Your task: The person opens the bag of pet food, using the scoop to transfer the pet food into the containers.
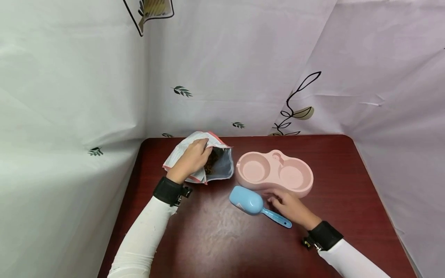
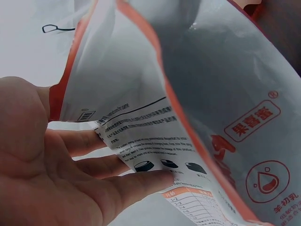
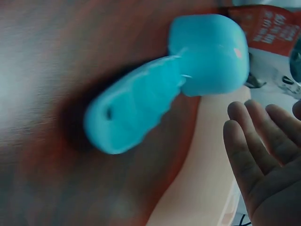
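A white and red food bag [image 1: 222,164] lies on its side at the back left, its mouth open to the right with brown pieces inside. My left hand [image 1: 192,156] holds the bag's upper side near the mouth; in the left wrist view, the fingers [image 2: 136,188] lie against its printed panel. A blue scoop [image 1: 247,200] rests on the table, bowl side down, its handle towards the front right. Beside that handle, my right hand [image 1: 292,206] hovers with relaxed fingers, holding nothing. Just behind it stands a pink double bowl [image 1: 273,170], both hollows bare.
The dark red table [image 1: 208,239] has a back edge close to a white patterned cloth [image 1: 226,69]. More cloth hangs at the left and right sides. Black camera straps [image 1: 169,191] circle both wrists.
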Available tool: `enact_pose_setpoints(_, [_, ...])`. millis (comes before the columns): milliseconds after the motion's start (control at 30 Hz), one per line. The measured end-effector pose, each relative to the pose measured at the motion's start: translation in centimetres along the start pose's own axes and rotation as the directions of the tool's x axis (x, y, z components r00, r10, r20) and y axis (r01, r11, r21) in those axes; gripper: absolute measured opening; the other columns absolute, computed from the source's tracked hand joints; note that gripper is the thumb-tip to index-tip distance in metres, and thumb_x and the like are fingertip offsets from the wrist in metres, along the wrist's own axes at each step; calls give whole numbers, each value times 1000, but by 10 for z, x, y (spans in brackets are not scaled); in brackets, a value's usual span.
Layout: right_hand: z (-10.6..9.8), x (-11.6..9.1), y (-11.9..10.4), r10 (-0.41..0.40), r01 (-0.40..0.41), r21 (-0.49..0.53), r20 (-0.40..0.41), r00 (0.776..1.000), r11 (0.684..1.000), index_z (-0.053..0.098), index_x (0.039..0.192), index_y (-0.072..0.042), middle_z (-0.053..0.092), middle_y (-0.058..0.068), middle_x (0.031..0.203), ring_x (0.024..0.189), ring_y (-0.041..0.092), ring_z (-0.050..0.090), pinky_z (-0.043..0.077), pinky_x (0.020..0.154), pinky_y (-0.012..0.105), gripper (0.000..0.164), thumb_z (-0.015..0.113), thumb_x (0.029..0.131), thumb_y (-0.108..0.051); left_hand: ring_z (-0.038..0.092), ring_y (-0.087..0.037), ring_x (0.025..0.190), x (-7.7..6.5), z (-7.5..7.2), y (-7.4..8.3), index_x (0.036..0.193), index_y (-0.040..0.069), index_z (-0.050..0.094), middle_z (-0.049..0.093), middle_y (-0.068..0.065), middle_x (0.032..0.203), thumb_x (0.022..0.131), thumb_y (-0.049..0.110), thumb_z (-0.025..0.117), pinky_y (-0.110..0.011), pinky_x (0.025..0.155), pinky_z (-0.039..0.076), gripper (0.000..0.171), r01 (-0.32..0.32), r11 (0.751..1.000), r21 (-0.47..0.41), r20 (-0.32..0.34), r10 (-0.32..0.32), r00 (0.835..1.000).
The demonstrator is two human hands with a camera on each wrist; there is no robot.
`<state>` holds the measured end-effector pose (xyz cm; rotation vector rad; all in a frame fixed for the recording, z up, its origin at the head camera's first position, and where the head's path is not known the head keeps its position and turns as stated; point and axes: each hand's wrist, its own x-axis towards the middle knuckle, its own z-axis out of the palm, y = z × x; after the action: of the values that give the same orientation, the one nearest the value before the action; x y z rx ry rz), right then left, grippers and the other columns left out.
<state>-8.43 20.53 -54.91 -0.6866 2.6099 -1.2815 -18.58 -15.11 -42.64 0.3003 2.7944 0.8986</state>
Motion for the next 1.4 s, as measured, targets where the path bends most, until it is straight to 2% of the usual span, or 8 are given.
enact_pose_setpoints(100, [9, -8, 3, -91, 88, -146, -16, 996, 985, 70, 124, -7, 73, 3, 104, 86, 5, 62, 54, 75, 26, 32, 67, 93, 1, 34, -39, 152, -1, -1, 0, 156, -4, 37, 39, -25, 160, 111, 28, 40, -53, 122, 32, 56, -2, 1000, 10, 5, 1, 1000])
enact_pose_setpoints(200, [19, -15, 7, -148, 138, -256, -20, 989, 957, 69, 124, -4, 70, 5, 109, 96, 12, 65, 56, 80, 34, 37, 74, 87, -2, 34, -39, 152, -2, -2, 0, 157, -5, 37, 39, -26, 161, 111, 27, 40, -54, 122, 32, 55, -5, 1000, 11, 9, 5, 1000])
enact_pose_setpoints(400, [36, -27, 14, -143, 134, -449, 13, 990, 884, 66, 122, -1, 62, 7, 113, 97, 19, 57, 53, 79, 38, 51, 86, 78, -18, 34, -40, 152, -3, -3, 1, 157, -5, 37, 39, -26, 161, 112, 27, 40, -54, 123, 31, 55, -12, 1000, 14, 13, 12, 1000])
enact_pose_setpoints(700, [48, -33, 16, -98, 79, -502, -13, 995, 862, 66, 117, -1, 44, 1, 91, 81, 15, 41, 41, 68, 31, 56, 94, 72, -19, 33, -40, 153, -3, 0, 3, 157, -4, 37, 38, -26, 161, 112, 28, 40, -54, 123, 30, 55, -8, 1000, 6, 21, 8, 1000])
enact_pose_setpoints(867, [53, -34, 17, -186, 132, -521, -53, 981, 843, 67, 110, 0, 47, 1, 89, 78, 15, 45, 44, 68, 32, 50, 94, 71, -10, 32, -41, 153, -3, 1, 3, 157, -4, 37, 37, -26, 162, 112, 28, 39, -55, 123, 30, 55, -5, 1000, -2, 18, 5, 1000])
enact_pose_setpoints(967, [54, -34, 16, -222, 151, -502, -85, 971, 852, 67, 106, -1, 48, 1, 88, 77, 14, 45, 44, 67, 31, 45, 94, 70, -6, 32, -41, 153, -4, 1, 2, 157, -4, 36, 37, -25, 162, 112, 28, 39, -55, 123, 30, 55, -3, 1000, -1, 17, 3, 1000])
enact_pose_setpoints(1133, [54, -34, 12, -183, 141, -392, -71, 981, 909, 69, 107, -2, 47, -3, 90, 78, 8, 44, 44, 68, 26, 35, 89, 78, -4, 31, -39, 154, -4, 2, 2, 158, -3, 36, 37, -24, 162, 112, 29, 39, -55, 124, 28, 55, 3, 1000, 0, 14, -3, 1000])
enact_pose_setpoints(1400, [49, -31, 3, -168, 157, -249, -22, 986, 956, 73, 115, -4, 61, -3, 101, 92, 10, 62, 56, 79, 32, 25, 76, 90, -1, 31, -39, 154, -3, 2, 1, 157, -3, 37, 37, -24, 162, 112, 29, 39, -55, 124, 28, 56, -3, 1000, 1, 9, 3, 1000])
